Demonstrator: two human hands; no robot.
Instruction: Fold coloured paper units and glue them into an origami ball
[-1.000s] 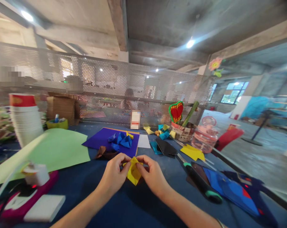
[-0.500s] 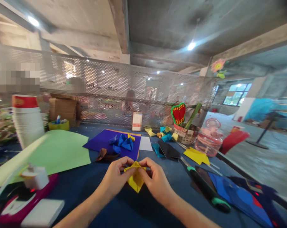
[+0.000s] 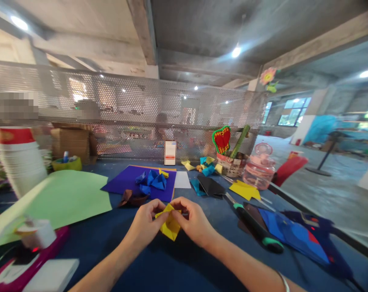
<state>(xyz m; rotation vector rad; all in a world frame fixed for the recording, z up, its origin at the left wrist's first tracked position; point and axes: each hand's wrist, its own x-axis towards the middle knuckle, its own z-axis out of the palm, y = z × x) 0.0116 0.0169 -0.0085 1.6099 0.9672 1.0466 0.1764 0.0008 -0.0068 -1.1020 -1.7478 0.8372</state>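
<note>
Both of my hands meet over the blue table top near its front middle. My left hand [image 3: 145,225] and my right hand [image 3: 193,221] pinch a small folded yellow paper piece [image 3: 169,228] between fingertips, its lower point hanging toward the table. The fingers of both hands are curled tight on the paper's upper edge. Just beyond them lie a purple paper sheet [image 3: 132,184] with several blue folded pieces [image 3: 151,181] on it and a brown folded piece [image 3: 132,198].
A large green sheet [image 3: 62,198] lies left, with a stack of paper cups [image 3: 19,162] behind it. Black-handled scissors [image 3: 253,229], blue and yellow papers, a pink jar [image 3: 259,172] and a small basket [image 3: 231,166] sit right. A perforated metal screen [image 3: 125,117] backs the table.
The view has shifted slightly. My hands have stayed together on the yellow paper, working its top fold; the paper sits a little lower between the fingers.
</note>
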